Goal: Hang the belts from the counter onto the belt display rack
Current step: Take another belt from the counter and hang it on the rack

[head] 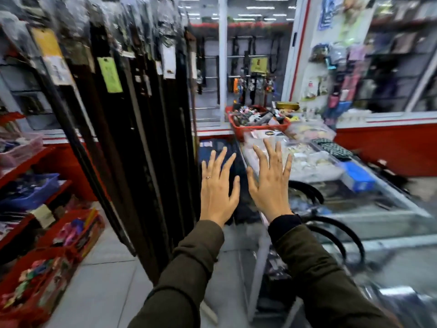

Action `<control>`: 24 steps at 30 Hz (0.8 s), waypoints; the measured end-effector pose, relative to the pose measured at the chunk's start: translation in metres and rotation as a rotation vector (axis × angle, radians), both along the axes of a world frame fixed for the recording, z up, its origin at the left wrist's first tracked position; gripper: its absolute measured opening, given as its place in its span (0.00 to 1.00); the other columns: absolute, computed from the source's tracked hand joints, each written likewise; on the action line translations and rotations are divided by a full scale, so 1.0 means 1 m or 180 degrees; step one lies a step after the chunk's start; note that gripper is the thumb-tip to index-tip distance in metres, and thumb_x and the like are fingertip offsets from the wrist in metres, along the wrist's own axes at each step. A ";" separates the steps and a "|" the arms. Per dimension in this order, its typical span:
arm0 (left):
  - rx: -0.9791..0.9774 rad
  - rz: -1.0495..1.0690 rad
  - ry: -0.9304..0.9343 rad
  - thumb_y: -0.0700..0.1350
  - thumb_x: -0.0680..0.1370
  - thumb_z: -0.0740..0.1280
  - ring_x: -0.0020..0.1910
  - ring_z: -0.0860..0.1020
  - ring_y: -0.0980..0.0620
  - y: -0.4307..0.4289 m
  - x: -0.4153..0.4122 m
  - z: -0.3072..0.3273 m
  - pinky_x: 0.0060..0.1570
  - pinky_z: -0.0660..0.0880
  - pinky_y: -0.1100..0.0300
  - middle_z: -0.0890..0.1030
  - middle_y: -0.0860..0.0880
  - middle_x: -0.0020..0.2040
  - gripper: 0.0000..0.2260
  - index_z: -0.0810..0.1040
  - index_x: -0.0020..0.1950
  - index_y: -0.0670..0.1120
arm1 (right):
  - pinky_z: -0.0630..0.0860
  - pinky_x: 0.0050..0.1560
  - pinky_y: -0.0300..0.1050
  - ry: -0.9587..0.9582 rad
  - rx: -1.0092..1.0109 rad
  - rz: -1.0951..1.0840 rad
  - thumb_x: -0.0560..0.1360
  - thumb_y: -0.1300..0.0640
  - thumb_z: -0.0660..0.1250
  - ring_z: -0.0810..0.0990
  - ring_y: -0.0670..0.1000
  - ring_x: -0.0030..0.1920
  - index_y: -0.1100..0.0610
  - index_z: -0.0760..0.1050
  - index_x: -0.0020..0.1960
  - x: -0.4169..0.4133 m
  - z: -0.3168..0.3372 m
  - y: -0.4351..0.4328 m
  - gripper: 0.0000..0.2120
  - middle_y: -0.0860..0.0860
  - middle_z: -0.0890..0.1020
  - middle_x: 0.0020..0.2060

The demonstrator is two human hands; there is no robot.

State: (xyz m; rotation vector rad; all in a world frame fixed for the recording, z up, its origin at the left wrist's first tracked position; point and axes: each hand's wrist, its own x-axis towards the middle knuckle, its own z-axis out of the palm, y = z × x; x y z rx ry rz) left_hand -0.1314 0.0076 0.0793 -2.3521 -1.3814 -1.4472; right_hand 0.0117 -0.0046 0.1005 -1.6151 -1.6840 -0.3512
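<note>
My left hand [218,189] and my right hand [269,185] are raised side by side in the middle of the view, palms away, fingers spread, both holding nothing. To their left hangs the belt display rack [132,119], packed with several dark belts that carry paper tags. On the glass counter [387,216] to the right lie black belts [335,235] in loose curved loops, just right of my right wrist. The whole view is blurred by motion.
A red basket [257,124] full of small goods and several clear packets sit at the counter's far end, with a blue box [358,177] beside them. Red shelves [28,166] and bins of hair accessories line the left. A tiled floor strip runs between rack and counter.
</note>
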 end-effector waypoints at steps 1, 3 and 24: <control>-0.0063 -0.0118 0.0014 0.47 0.85 0.60 0.85 0.49 0.48 -0.004 0.013 -0.009 0.83 0.42 0.46 0.58 0.49 0.84 0.24 0.63 0.81 0.49 | 0.43 0.81 0.67 -0.0029 -0.0068 -0.0101 0.82 0.50 0.56 0.49 0.58 0.84 0.52 0.64 0.78 0.015 -0.010 -0.008 0.25 0.52 0.57 0.83; -0.0175 -0.0333 0.0082 0.47 0.85 0.60 0.85 0.50 0.48 -0.012 0.038 -0.027 0.83 0.44 0.45 0.59 0.49 0.84 0.24 0.63 0.81 0.49 | 0.44 0.81 0.68 -0.0075 -0.0198 -0.0301 0.81 0.50 0.56 0.50 0.57 0.84 0.51 0.64 0.78 0.043 -0.028 -0.025 0.25 0.52 0.58 0.83; -0.1145 -0.1857 0.2361 0.54 0.80 0.65 0.61 0.77 0.44 -0.071 0.140 -0.125 0.64 0.67 0.53 0.80 0.47 0.60 0.16 0.78 0.66 0.49 | 0.51 0.81 0.56 -0.0497 -0.2774 -0.0482 0.76 0.52 0.69 0.77 0.52 0.68 0.46 0.82 0.59 0.176 -0.121 -0.151 0.13 0.50 0.84 0.58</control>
